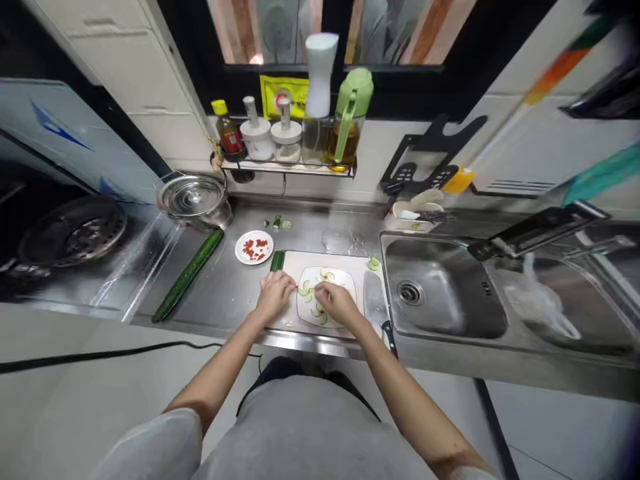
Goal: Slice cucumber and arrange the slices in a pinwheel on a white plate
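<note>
The left hand point(274, 293) is over the left edge of the white square plate point(345, 279), fingertips drawn in beside a speck of red; whether they pinch it, I cannot tell. The right hand point(339, 305) comes over the plate's right side, thumb and fingers bunched near its middle; anything between them is hidden. At the near right corner of the cutting board point(294, 264) lies the knife point(375, 297), its black handle towards the body; that handle is the place to grip, as the broad blade would be slick if wet. On the plate, the thin cucumber slices point(305, 291) lie in small groups by its near, left and far edges. They should be light, bendy, wet and easily torn, best pinched softly by the rind. The plate looks smooth and rigid, better taken by opposite edges. At the board's far left corner sits a cucumber piece point(278, 260), likely firm but apt to roll; more slices point(373, 264) lie at its far right corner. Beyond, towards the counter's back edge, the round plate point(239, 248) bears red bits point(255, 249), probably soft and clingy, wanting fingertips only.
</note>
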The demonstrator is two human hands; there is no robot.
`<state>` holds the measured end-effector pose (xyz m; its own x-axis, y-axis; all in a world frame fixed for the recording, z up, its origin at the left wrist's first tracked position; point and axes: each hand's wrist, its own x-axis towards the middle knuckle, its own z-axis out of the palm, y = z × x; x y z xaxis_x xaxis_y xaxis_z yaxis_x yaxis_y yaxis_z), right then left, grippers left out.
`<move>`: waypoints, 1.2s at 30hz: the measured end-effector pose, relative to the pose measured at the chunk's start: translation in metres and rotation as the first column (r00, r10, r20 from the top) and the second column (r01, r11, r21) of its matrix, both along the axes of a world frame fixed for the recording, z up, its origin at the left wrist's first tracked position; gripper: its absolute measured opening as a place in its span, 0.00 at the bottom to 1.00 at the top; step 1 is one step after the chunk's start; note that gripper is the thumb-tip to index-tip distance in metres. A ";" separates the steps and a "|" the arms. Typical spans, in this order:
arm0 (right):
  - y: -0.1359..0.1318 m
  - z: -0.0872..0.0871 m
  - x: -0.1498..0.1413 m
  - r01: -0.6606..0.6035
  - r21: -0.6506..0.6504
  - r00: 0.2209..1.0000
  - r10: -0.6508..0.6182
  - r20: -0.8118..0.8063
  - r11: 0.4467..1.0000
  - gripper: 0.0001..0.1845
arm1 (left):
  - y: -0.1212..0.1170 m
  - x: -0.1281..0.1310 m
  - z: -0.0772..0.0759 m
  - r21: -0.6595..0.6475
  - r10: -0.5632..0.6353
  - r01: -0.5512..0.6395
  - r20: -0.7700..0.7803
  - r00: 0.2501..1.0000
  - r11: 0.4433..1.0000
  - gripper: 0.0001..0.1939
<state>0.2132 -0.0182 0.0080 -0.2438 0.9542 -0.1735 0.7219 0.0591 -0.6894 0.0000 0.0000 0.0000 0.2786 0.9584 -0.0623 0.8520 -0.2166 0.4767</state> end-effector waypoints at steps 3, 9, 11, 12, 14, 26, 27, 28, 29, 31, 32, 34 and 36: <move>0.008 -0.009 -0.012 -0.033 0.000 0.998 0.033 0.050 0.999 0.12 | -0.002 0.016 -0.008 -0.007 -0.040 0.040 -0.039 0.998 0.999 0.11; 0.018 -0.024 -0.020 -0.055 -0.016 0.985 0.057 0.164 0.998 0.10 | 0.000 0.030 -0.020 -0.008 -0.069 0.068 -0.068 0.995 0.998 0.11; 0.019 -0.027 -0.020 -0.053 -0.014 0.984 0.054 0.170 0.999 0.09 | 0.001 0.032 -0.023 0.003 -0.076 0.076 -0.067 0.995 0.997 0.10; 0.019 -0.029 -0.020 -0.053 -0.010 0.984 0.054 0.168 0.999 0.08 | 0.002 0.032 -0.024 0.008 -0.080 0.080 -0.066 0.995 0.997 0.10; 0.019 -0.032 -0.019 -0.059 -0.002 0.984 0.058 0.169 0.998 0.08 | 0.002 0.033 -0.024 0.010 -0.089 0.090 -0.063 0.994 0.996 0.09; 0.024 -0.038 -0.021 -0.085 -0.026 0.962 0.088 0.257 0.996 0.11 | 0.005 0.038 -0.024 -0.018 -0.066 0.065 -0.043 0.997 0.998 0.09; 0.025 -0.038 -0.022 -0.083 -0.034 0.960 0.090 0.264 0.996 0.11 | 0.006 0.038 -0.025 -0.015 -0.052 0.051 -0.034 0.998 0.999 0.09; 0.025 -0.039 -0.022 -0.082 -0.043 0.958 0.091 0.274 0.996 0.11 | 0.006 0.038 -0.026 -0.013 -0.030 0.030 -0.025 0.999 0.999 0.09; 0.025 -0.038 -0.023 -0.081 -0.050 0.954 0.092 0.285 0.995 0.11 | 0.006 0.038 -0.027 -0.011 -0.004 0.004 -0.018 1.000 1.000 0.09; 0.025 -0.038 -0.024 -0.082 -0.060 0.944 0.097 0.315 0.995 0.12 | 0.006 0.038 -0.029 -0.013 0.053 -0.054 -0.014 0.998 0.998 0.09; 0.026 -0.038 -0.024 -0.084 -0.062 0.938 0.100 0.331 0.995 0.12 | 0.006 0.038 -0.031 -0.015 0.079 -0.079 -0.016 0.997 0.997 0.09; 0.026 -0.039 -0.024 -0.095 -0.062 0.927 0.111 0.358 0.994 0.12 | 0.006 0.039 -0.034 -0.016 0.116 -0.117 -0.021 0.993 0.993 0.08; 0.026 -0.040 -0.024 -0.107 -0.066 0.919 0.124 0.375 0.992 0.13 | 0.006 0.040 -0.037 -0.017 0.134 -0.135 -0.023 0.991 0.991 0.08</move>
